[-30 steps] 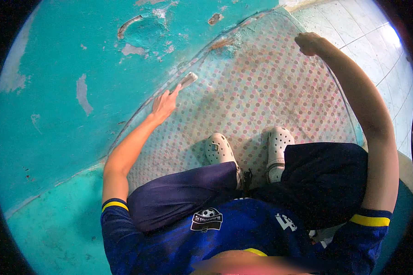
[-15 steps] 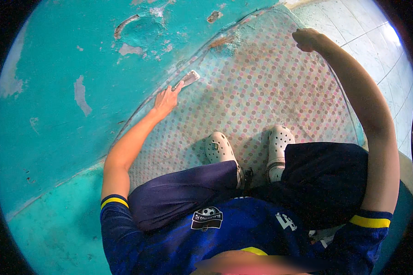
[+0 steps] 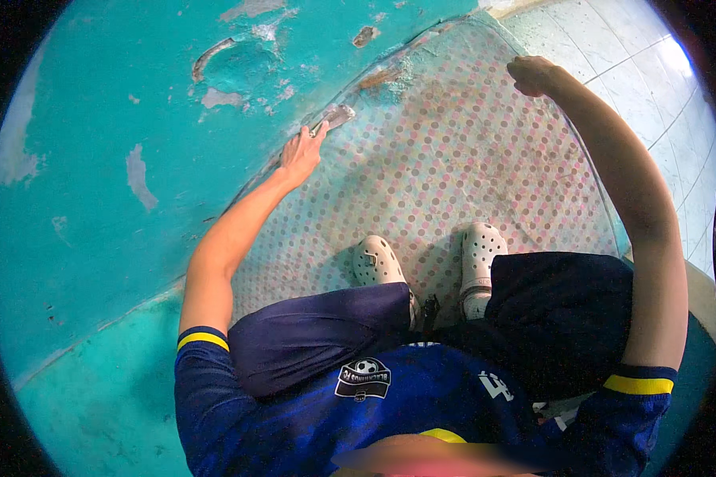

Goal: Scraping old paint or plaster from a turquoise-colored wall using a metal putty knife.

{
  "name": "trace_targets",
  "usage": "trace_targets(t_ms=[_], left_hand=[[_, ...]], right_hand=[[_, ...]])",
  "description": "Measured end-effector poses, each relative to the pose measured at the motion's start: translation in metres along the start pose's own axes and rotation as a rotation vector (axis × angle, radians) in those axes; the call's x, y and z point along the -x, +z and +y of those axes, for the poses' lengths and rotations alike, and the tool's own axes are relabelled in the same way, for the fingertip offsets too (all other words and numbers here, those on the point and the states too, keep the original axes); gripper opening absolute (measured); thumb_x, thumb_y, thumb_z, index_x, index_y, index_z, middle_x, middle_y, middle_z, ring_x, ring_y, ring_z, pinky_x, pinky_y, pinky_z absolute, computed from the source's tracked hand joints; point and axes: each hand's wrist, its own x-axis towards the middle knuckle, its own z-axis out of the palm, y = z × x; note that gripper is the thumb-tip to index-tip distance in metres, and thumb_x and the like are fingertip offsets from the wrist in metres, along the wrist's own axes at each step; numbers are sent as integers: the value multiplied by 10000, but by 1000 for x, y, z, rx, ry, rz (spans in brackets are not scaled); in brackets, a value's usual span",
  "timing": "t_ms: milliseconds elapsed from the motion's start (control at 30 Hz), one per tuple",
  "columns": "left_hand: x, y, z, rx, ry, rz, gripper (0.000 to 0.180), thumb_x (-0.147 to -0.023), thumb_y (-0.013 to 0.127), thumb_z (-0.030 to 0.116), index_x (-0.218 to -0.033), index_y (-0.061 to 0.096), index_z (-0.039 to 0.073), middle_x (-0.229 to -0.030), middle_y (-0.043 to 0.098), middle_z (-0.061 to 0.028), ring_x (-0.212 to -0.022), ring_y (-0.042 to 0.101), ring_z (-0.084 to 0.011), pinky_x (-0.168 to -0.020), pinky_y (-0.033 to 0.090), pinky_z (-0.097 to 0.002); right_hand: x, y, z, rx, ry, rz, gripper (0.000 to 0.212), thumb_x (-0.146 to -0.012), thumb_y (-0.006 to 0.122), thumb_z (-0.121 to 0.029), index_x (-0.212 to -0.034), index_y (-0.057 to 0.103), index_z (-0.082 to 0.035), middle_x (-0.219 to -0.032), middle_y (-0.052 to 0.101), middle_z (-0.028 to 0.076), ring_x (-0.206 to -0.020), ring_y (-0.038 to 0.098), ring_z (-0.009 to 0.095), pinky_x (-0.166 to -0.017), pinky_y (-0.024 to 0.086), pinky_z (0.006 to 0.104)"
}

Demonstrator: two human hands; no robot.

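**Scraping where the wall meets the dotted floor**

Nearest, the person squats in dark shorts, pale clogs (image 3: pixel 378 262) planted on the dotted floor mat (image 3: pixel 485 167). Further out, the left hand (image 3: pixel 301 153) has its grip closed on a flat scraper (image 3: pixel 334 118), whose blade lies at the seam under the turquoise wall (image 3: pixel 95 159). Farthest, the right hand (image 3: pixel 533 73) is curled at the mat's far edge; I cannot tell whether it holds anything. Judging by the patches of flaked paint above and beyond the blade, much of the wall remains to be worked.
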Motion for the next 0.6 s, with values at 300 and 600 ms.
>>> trace_targets(t_ms=[300,600], left_hand=[[-27,-7,4,-74,67,53,714,-821,502,0,-1476,355,240,-1047,526,-230,-828,638,-423,-705,538,-513],[-27,3,19,-30,85,54,682,-838,498,13,-1463,368,252,-1066,516,-241,-850,636,-433,-689,532,-519]], right_hand=[[3,18,18,30,-36,106,251,-838,622,-23,-1085,601,19,-1018,657,143,-870,671,273,-703,585,390],[19,0,8,-65,50,-85,311,-839,580,-7,-1150,596,-19,-1133,625,168,-1005,645,288,-790,562,390]])
